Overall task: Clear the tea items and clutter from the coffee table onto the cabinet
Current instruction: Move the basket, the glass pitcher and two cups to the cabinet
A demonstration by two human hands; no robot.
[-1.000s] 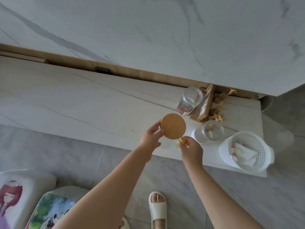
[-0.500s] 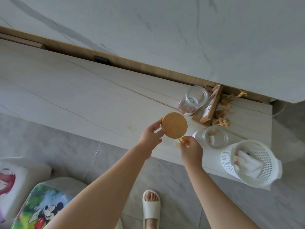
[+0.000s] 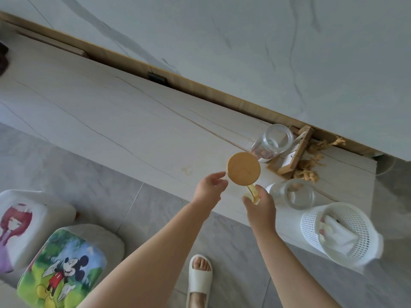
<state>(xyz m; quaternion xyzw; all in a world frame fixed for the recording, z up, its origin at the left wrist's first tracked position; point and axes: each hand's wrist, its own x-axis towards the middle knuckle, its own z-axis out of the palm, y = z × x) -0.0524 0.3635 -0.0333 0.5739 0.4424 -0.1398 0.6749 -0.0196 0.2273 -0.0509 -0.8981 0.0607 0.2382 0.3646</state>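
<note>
Head view: right hand (image 3: 259,202) grips the amber handle of a lidded cup (image 3: 243,169) (round wooden lid on top, body hidden under it), held above the front edge of the cabinet surface (image 3: 111,121). Left hand (image 3: 210,187) has relaxed, loosely spread fingers, fingertips touching the lid rim, not gripping. On the surface to the right: two clear glass jars (image 3: 272,144), a wooden frame (image 3: 293,155), dried tan bits beside it, white mesh basket (image 3: 340,232) with a cloth inside, at the surface's near right corner. Floor: cartoon-print stools (image 3: 60,267), a slippered foot (image 3: 199,278).
</note>
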